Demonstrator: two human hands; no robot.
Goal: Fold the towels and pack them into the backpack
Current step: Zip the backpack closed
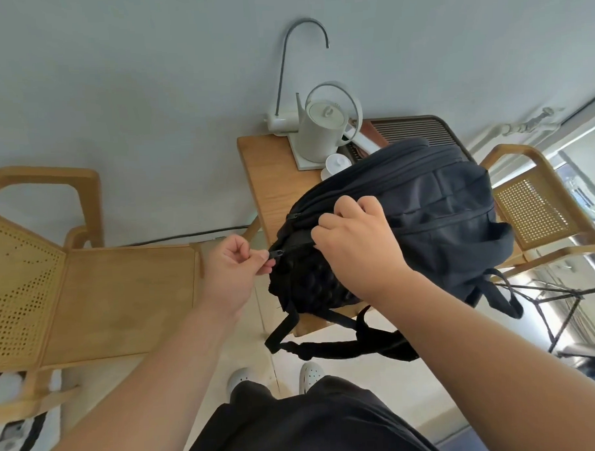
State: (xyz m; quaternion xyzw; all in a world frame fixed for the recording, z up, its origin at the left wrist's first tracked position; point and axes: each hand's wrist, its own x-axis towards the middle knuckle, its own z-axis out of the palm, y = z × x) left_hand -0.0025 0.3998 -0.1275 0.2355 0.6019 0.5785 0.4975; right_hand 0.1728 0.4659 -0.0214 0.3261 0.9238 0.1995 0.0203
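Fingers [262, 260] of the left hand [232, 271] pinch the zipper pull [276, 254] at the near left end of the black backpack [434, 217], thumb and forefinger closed tight on it. Fingers of the right hand [353, 233] are curled closed over the top edge of the backpack, gripping the fabric just beside the zipper track. The backpack lies on its side on a small wooden worktop [271, 179], its padded back panel facing the person and its straps [344, 345] hanging off the near edge toward the floor. No towels are visible; the inside of the bag cannot be seen.

Behind the backpack on the worktop stand a white kettle [323, 130] on a tray, a small white lidded cup [336, 165] touching the bag's far side, and a curved metal spout [303, 49]. A slatted dark tray [417, 130] sits at the far right. Wooden chairs with cane backs stand on either side, one at left [89, 296] and one at right [538, 210].
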